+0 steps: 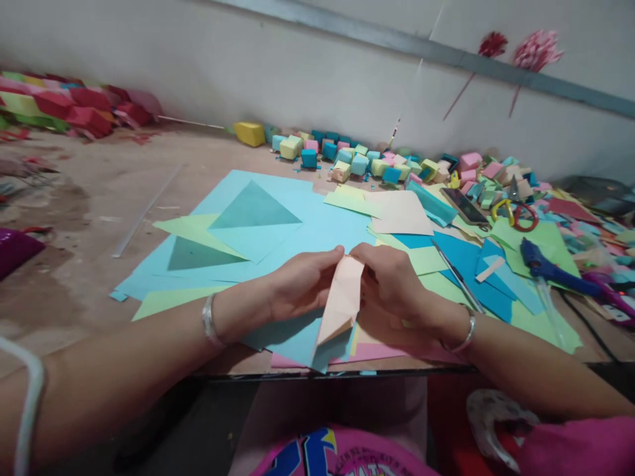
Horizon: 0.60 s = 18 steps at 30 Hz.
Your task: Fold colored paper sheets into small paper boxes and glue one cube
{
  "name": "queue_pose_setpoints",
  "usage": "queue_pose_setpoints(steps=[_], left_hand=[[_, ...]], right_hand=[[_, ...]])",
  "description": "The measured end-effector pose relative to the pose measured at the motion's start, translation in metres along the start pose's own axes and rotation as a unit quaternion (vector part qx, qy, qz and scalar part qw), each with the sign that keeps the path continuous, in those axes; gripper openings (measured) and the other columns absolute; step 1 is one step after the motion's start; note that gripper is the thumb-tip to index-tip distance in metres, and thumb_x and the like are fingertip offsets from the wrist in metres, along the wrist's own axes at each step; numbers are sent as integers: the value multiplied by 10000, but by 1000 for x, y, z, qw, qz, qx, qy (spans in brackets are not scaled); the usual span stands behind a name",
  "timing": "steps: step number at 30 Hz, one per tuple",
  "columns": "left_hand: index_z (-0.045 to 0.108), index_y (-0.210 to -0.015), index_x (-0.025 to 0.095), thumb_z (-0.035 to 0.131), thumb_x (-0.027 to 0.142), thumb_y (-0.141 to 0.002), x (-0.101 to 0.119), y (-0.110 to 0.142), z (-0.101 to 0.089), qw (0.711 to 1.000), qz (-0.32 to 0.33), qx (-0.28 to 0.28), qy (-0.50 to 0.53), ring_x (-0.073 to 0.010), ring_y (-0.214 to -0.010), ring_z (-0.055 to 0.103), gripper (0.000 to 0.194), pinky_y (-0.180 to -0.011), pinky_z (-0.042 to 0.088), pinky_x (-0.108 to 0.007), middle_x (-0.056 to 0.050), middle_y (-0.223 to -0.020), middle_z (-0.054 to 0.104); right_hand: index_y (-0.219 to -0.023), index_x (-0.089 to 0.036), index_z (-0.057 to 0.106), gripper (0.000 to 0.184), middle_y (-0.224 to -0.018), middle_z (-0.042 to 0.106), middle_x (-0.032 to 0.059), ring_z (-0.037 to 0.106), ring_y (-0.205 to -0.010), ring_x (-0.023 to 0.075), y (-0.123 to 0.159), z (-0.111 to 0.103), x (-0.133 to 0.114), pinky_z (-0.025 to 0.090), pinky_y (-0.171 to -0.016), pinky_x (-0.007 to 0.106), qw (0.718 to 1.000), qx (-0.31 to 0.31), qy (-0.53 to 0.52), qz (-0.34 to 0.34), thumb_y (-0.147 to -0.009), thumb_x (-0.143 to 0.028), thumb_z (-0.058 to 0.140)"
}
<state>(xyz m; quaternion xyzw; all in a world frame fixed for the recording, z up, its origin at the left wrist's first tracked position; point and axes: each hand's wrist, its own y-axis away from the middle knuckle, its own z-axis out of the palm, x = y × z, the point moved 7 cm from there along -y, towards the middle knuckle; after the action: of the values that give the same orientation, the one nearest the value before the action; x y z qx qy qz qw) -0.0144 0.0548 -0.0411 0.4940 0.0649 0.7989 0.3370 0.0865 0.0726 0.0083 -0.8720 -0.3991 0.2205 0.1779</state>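
Two hands on my feed, one workpiece: folded peach paper (342,294), near side of the table (99,182), mid-scene between both palms. Left hand (305,281) pinches it along its left side, thumb up at the far end; right hand (391,274) pinches that same end from the right, fingers curled, fingertips partly hidden. Two bangles, one per wrist: left bangle (209,321), right bangle (471,325). Under and beyond the hands I've got light-blue sheets (332,215), overlapping, can't count; one folded green sheet (198,227) on them, left. Pink paper (397,350) at the near edge. Right of the hands: one pen (457,276) across dark-blue paper (483,291). Farther right, singles: one loose peach sheet (401,215), one phone (464,206), one pair of scissors (514,198) with one yellow and one red loop, one blue glue gun (553,266). Left: one thin clear strip (149,210). Far side: one bigger yellow block (249,133), then small paper cubes (360,164) running right, too many to count; red-heavy block pile (89,109) far left. Two pom-pom flowers on the wall, far right: one dark-red flower (493,44), one pink flower (537,51).
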Motion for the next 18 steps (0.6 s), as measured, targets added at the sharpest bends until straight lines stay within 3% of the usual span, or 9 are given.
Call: queue_pose_setpoints(steps=[4,8,12,18], left_hand=[[673,-972,159,518,508,-914,-4,4,7,999,-8,-54,-5,-217,-885,648,387,-859,494,-370,-101,-970,722],[669,-1009,142,545,569,-877,-6,9,15,994,-12,-107,-18,-228,-879,631,464,-866,469,-381,-117,-959,712],[661,-994,103,565,620,-842,-6,10,17,992,-7,-119,-35,-246,-896,602,547,-889,437,-405,-134,-950,694],[639,-946,115,551,650,-833,-9,5,12,992,10,-121,-42,-239,-849,583,554,-843,436,-409,-109,-901,664]], right_hand=[[-662,-192,536,139,-588,529,7,404,-580,139,1,-6,-7,286,-594,290,996,56,59,-44,-781,-142,485],[-740,-191,579,94,-689,603,43,502,-668,168,1,-17,-16,355,-638,299,990,123,20,-69,-795,-148,515],[-803,-186,580,60,-677,592,37,510,-648,163,2,-27,-23,394,-601,283,981,160,-63,-91,-839,-164,537],[-840,-184,589,80,-693,626,47,525,-634,168,6,-30,-27,388,-595,304,971,184,-55,-141,-829,-117,547]])
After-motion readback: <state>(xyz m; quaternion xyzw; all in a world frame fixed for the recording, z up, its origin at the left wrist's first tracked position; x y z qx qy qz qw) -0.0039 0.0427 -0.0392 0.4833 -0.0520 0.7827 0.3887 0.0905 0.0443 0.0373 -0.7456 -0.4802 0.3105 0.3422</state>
